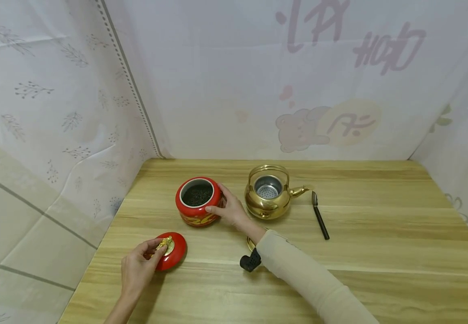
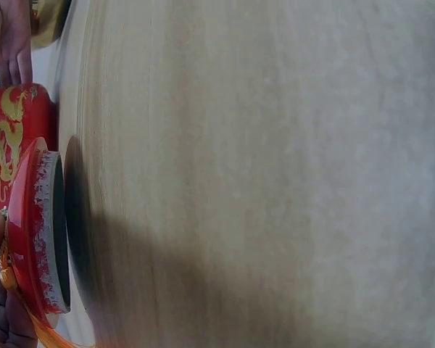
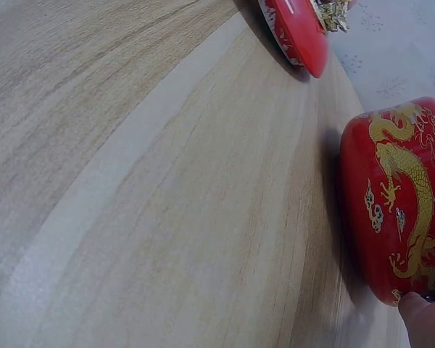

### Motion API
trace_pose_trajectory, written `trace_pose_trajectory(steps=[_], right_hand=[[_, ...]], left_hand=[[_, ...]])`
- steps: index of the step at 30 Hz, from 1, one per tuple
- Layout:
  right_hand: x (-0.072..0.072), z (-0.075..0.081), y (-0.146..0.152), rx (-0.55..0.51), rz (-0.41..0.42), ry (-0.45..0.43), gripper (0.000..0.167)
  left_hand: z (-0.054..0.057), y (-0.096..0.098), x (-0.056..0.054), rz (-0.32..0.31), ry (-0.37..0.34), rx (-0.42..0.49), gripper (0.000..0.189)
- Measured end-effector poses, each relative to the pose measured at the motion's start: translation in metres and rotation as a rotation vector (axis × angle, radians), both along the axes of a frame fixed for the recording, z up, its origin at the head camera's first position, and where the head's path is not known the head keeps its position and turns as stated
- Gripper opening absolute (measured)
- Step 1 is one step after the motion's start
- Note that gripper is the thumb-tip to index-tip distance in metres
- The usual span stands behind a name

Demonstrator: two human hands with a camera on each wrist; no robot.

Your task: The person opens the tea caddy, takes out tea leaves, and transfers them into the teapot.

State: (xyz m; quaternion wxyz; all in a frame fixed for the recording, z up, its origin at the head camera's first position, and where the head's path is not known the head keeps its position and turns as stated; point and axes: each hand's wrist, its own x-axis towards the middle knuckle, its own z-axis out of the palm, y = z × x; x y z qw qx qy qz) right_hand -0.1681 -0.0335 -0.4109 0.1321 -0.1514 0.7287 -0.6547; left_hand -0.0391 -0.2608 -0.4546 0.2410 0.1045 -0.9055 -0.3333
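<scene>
My left hand (image 1: 138,265) pinches the gold figured knob (image 1: 166,245) of a red lid (image 1: 180,247). In the left wrist view the lid (image 2: 29,232) stands on the near side of the jar, its pale inner rim facing the tabletop, an orange tassel (image 2: 36,319) hanging by it. Whether the rim touches the wood I cannot tell. A red jar (image 3: 391,210) with a gold dragon stands upright and uncovered, dark loose tea leaves (image 1: 197,195) inside. My right hand (image 1: 232,210) grips its right side, thumb at the front; the other fingers are partly hidden.
A golden kettle (image 1: 264,209) with a perforated strainer (image 1: 268,189) inside stands right of the jar, spout pointing right. Beyond it lies a black-handled tool (image 1: 320,220) with a metal end. A golden rim (image 1: 251,243) shows partly under my right forearm. Printed cloth (image 1: 217,90) hangs behind the wooden table (image 1: 379,234).
</scene>
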Motion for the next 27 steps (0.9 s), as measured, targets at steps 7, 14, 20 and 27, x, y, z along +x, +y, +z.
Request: trace_pose_trajectory(steps=[7, 14, 20, 27], right_hand=[[-0.0011, -0.0003, 0.0005, 0.0, 0.01, -0.002, 0.08], [-0.0006, -0.0006, 0.0006, 0.003, 0.011, 0.0, 0.079], [-0.0014, -0.0015, 0.0003, -0.009, 0.012, -0.001, 0.079], [-0.0021, -0.0034, 0.0009, -0.014, 0.014, -0.007, 0.08]], left_hand=[[-0.0019, -0.0002, 0.0001, -0.009, -0.004, 0.007, 0.017], [-0.0042, -0.0013, 0.0038, -0.002, -0.004, 0.01, 0.017], [-0.0065, -0.0015, 0.0065, 0.008, -0.004, 0.006, 0.017], [-0.0066, 0.0, 0.0071, 0.011, -0.021, 0.025, 0.017]])
